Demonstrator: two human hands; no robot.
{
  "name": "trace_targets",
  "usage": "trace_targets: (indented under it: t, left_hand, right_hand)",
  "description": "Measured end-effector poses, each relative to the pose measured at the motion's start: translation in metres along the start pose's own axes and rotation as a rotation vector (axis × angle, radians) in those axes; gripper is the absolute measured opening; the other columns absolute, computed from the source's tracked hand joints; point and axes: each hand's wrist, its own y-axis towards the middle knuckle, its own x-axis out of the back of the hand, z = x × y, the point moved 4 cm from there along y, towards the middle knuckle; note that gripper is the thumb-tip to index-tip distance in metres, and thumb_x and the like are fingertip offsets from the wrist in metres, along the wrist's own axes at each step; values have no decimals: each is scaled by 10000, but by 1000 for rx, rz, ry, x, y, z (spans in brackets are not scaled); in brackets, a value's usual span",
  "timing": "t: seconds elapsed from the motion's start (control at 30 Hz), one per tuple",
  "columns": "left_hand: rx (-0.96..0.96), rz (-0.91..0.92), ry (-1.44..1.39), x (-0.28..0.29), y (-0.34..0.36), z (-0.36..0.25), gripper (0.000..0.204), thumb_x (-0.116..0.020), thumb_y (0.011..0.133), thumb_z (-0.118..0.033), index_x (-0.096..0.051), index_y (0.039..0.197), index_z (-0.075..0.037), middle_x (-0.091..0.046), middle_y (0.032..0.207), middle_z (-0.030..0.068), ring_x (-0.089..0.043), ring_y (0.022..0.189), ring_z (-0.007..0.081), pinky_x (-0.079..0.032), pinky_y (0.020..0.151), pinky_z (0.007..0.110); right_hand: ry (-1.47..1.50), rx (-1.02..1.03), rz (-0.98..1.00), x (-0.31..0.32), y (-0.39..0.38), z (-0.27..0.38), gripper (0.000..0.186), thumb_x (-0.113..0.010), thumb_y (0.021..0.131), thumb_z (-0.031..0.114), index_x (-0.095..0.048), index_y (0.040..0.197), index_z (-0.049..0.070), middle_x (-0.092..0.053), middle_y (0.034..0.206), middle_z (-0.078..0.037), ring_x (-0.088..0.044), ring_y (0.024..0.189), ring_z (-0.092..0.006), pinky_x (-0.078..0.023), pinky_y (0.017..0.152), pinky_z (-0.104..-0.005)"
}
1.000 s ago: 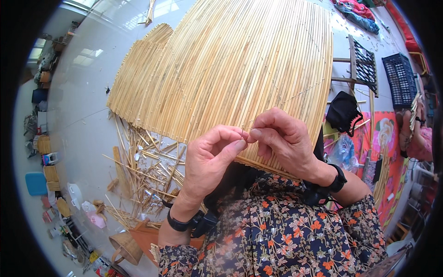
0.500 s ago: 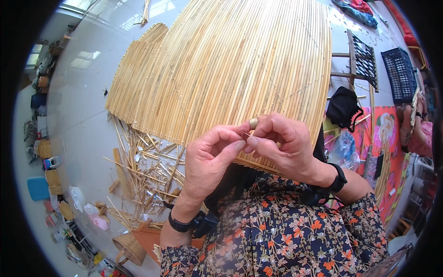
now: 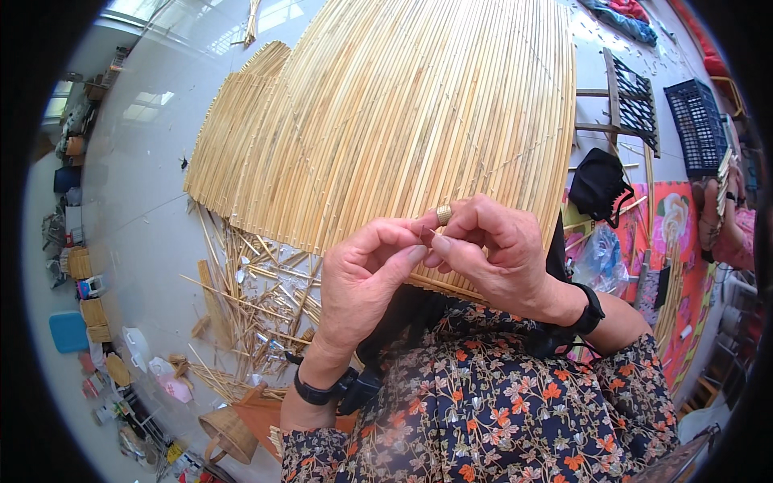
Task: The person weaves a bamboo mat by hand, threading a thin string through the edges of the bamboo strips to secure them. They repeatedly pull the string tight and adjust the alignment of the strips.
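My left hand (image 3: 358, 278) and my right hand (image 3: 499, 249) meet fingertip to fingertip above the near edge of a large mat of thin straw-coloured stalks (image 3: 419, 121). Both are closed in a pinch. Between the fingertips shows a tiny dark reddish sliver, too small to name. A gold dimpled thimble ring (image 3: 444, 214) sits on a finger where the hands meet, seemingly the right one. The mat's stalks lie side by side, tied by rows of stitching, and its left part folds over into a rounded end.
Loose stalks and scraps (image 3: 274, 282) litter the tiled floor at left, near a wicker basket (image 3: 229, 433). On the right are a low folding stool (image 3: 632, 105), a black bag (image 3: 597, 183), a dark crate (image 3: 694, 125) and a flowered cloth (image 3: 672, 221). Another person's arm (image 3: 733, 229) shows at far right.
The hands keep almost the same pinch, and the sliver between the fingertips looks slightly different. The view has shifted very little.
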Motion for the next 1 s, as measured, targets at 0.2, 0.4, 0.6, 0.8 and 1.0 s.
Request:
trace_targets:
  t: [0.2, 0.4, 0.6, 0.8, 1.0]
  left_hand:
    - [0, 9, 19, -2, 0, -3, 101, -666, 1053, 82, -724, 1127, 45, -734, 1367, 210, -686, 1327, 246, -584, 1113, 371]
    - [-8, 8, 30, -2, 0, -3, 99, -668, 1053, 79, -733, 1121, 49, -738, 1353, 202, -679, 1336, 243, -590, 1105, 363]
    - [-4, 10, 35, -2, 0, -4, 98, -677, 1050, 72, -736, 1123, 45, -736, 1358, 201, -679, 1336, 241, -587, 1110, 361]
    - [-4, -11, 19, -2, 0, -1, 104, -708, 1025, 73, -742, 1112, 26, -737, 1363, 193, -718, 1215, 190, -606, 1047, 331]
    - [27, 12, 2, 0, 0, 0, 90, -678, 1050, 73, -719, 1124, 41, -716, 1403, 218, -700, 1277, 219, -602, 1081, 359]
  right_hand:
    - [-29, 24, -4, 0, 0, 0, 146, -814, 942, 51, -673, 923, 17, -734, 793, -83, -761, 720, -157, -595, 628, -298]
    - [-22, 11, 15, 1, 2, 2, 130, -800, 943, 50, -677, 921, 14, -755, 809, -92, -780, 739, -168, -613, 645, -302]
    - [-25, -9, 20, 1, 2, 3, 129, -801, 944, 52, -681, 915, 14, -757, 807, -88, -779, 739, -163, -612, 645, -301]
    - [-32, 2, 23, 1, 2, 2, 130, -799, 948, 51, -679, 913, 15, -742, 788, -81, -758, 717, -143, -595, 626, -293]
    - [-6, 3, 13, 0, 1, 0, 138, -796, 955, 43, -668, 915, 14, -727, 783, -80, -745, 710, -136, -578, 615, -292]
